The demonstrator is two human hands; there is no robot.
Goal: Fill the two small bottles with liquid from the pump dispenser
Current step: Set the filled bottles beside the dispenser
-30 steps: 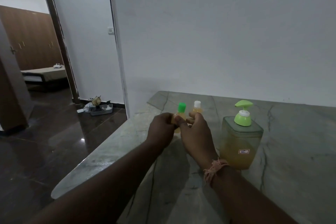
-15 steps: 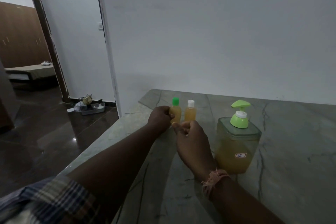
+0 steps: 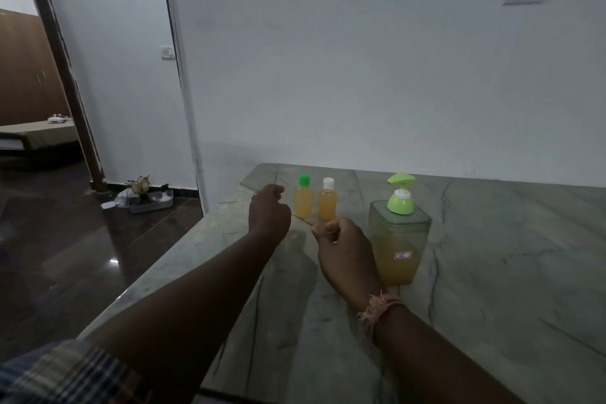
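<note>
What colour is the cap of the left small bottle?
Green. The left small bottle has a green cap, clearest in the head view.

Green-capped bottle point(image 3: 304, 196), white-capped bottle point(image 3: 327, 198), both amber; plaid sleeve point(image 3: 65, 374).
</note>
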